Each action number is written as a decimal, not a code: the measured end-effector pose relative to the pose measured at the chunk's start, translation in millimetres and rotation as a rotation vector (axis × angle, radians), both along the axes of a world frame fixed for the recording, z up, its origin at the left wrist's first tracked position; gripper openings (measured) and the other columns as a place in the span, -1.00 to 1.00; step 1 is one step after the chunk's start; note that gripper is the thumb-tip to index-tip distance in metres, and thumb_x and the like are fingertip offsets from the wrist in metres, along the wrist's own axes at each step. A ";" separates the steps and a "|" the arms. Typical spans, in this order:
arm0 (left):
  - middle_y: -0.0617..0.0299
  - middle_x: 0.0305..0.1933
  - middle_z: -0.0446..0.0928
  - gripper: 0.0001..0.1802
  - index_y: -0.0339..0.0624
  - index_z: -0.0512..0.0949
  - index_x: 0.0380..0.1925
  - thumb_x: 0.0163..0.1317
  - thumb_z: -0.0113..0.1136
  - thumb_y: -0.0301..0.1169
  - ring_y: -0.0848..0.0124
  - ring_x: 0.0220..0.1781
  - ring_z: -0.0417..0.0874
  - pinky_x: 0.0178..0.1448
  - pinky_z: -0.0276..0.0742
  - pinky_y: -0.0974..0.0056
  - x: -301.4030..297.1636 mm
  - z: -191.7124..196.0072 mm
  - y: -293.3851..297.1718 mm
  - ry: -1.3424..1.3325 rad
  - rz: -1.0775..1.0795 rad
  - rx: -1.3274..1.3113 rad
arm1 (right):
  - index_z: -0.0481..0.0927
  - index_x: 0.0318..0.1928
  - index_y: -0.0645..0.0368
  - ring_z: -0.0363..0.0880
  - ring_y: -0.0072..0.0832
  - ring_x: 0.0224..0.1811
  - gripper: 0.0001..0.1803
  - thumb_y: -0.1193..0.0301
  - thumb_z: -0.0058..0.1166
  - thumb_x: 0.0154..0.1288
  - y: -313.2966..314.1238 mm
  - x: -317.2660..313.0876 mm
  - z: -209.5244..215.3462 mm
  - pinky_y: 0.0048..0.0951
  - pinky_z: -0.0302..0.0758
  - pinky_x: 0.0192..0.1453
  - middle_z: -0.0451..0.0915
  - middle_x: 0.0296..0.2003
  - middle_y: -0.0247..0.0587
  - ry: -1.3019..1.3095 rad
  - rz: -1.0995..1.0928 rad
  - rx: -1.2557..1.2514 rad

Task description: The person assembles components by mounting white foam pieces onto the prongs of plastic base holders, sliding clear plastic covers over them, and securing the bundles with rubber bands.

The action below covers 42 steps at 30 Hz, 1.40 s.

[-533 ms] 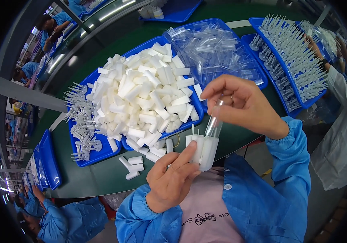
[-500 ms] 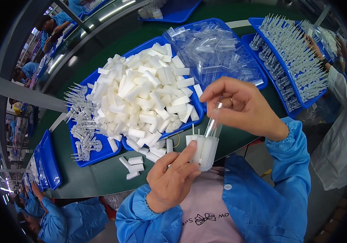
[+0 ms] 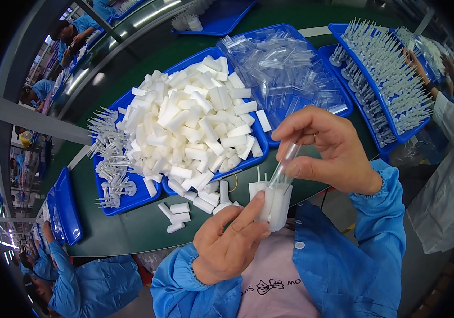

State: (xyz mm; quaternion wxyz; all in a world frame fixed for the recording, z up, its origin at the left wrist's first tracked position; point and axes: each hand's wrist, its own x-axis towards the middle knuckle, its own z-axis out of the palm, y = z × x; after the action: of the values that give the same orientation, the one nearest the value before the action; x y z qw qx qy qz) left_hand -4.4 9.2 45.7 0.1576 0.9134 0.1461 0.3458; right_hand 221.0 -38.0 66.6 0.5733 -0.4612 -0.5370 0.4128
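My left hand (image 3: 229,246) is closed round a cluster of white foam pieces (image 3: 278,205) in front of my chest, its fingers pressed against the near side. Thin pale prongs stick up from the top of this cluster. Between the thumb and fingers of my right hand (image 3: 326,151) is a clear plastic tube (image 3: 285,162), tilted with its lower end at the top of the cluster. I cannot tell how far down the tube reaches among the foam. Loose white foam blocks (image 3: 179,217) lie on the table beyond my left hand.
A blue tray (image 3: 263,153) bears a high heap of white foam blocks. Beside it stand a tray of clear tubes (image 3: 285,63) and a tray of pronged plastic parts (image 3: 113,175). More pronged parts (image 3: 388,74) fill stacked trays at right. Co-workers in blue sit at left.
Both hands, with the tube and the foam cluster, sit slightly lower in the picture. The tube stays tilted at the cluster's top, and both grips look the same.
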 end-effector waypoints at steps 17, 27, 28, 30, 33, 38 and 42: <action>0.20 -0.12 0.64 -0.75 -0.09 0.57 -0.43 -0.20 0.36 -0.43 0.35 -0.33 0.56 -0.36 0.52 0.42 0.3 1.5 0.5 0.004 -0.027 0.039 | 0.47 -0.08 0.30 0.59 -0.51 -0.18 -0.60 0.49 0.31 0.08 -2.9 -3.0 -2.6 -0.50 0.53 -0.07 0.54 -0.24 -0.20 0.060 0.092 -0.074; 0.22 -0.33 0.52 -0.61 -0.14 0.64 -0.40 -0.40 0.45 -0.50 0.28 -0.34 0.58 -0.41 0.54 0.32 -8.9 -11.1 2.1 -0.276 -0.087 0.005 | 0.54 -0.14 0.26 0.57 -0.54 -0.16 -0.70 0.51 0.28 0.11 -25.9 -27.8 -25.9 -0.51 0.50 -0.10 0.59 -0.23 -0.21 0.052 0.036 0.028; 0.22 -0.33 0.52 -0.61 -0.14 0.64 -0.40 -0.40 0.45 -0.50 0.28 -0.34 0.58 -0.41 0.54 0.32 -10.1 -10.8 2.5 -0.279 -0.083 0.002 | 0.54 -0.14 0.26 0.57 -0.54 -0.16 -0.70 0.52 0.29 0.09 -28.7 -31.1 -26.8 -0.52 0.51 -0.11 0.59 -0.22 -0.20 0.057 0.012 0.056; 0.22 -0.32 0.52 -0.58 -0.14 0.63 -0.41 -0.46 0.48 -0.50 0.28 -0.35 0.58 -0.42 0.54 0.31 -13.8 -9.1 3.8 -0.265 -0.096 0.015 | 0.55 -0.16 0.25 0.59 -0.49 -0.17 -0.70 0.50 0.31 0.07 -34.2 -36.9 -26.8 -0.42 0.48 -0.01 0.62 -0.24 -0.21 0.059 -0.026 0.042; 0.21 -0.31 0.52 -0.54 -0.14 0.62 -0.39 -0.46 0.51 -0.45 0.26 -0.36 0.58 -0.41 0.54 0.30 -16.1 -10.3 9.6 -0.212 -0.122 0.044 | 0.56 -0.19 0.22 0.61 -0.44 -0.19 -0.72 0.48 0.32 0.07 -35.7 -39.9 -28.5 -0.29 0.42 0.10 0.65 -0.26 -0.23 0.008 -0.081 0.133; 0.16 -0.29 0.50 -0.40 -0.21 0.57 -0.20 -0.35 0.57 -0.33 0.26 -0.25 0.58 -0.25 0.55 0.29 -9.5 -20.1 18.1 -0.273 -0.078 -0.301 | 0.57 -0.22 0.17 0.61 -0.46 -0.20 -0.71 0.48 0.36 0.01 -32.9 -41.5 -27.0 -0.23 0.33 0.14 0.67 -0.30 -0.25 0.035 -0.154 0.222; 0.08 -0.23 0.49 -0.31 -0.31 0.49 -0.04 -0.16 0.53 -0.19 0.30 -0.12 0.56 -0.11 0.52 0.29 -8.2 -20.3 17.8 -0.485 -0.243 -1.061 | 0.57 -0.23 0.16 0.59 -0.48 -0.21 -0.69 0.47 0.38 -0.01 -31.7 -36.2 -25.0 -0.27 0.33 0.06 0.67 -0.29 -0.26 -0.077 -0.136 0.280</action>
State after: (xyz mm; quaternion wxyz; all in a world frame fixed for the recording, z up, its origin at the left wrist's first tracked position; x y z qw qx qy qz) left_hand -12.6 27.0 25.4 0.6596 0.6152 0.1529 0.4038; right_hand 184.8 -69.7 41.6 0.6376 -0.4275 -0.5782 0.2763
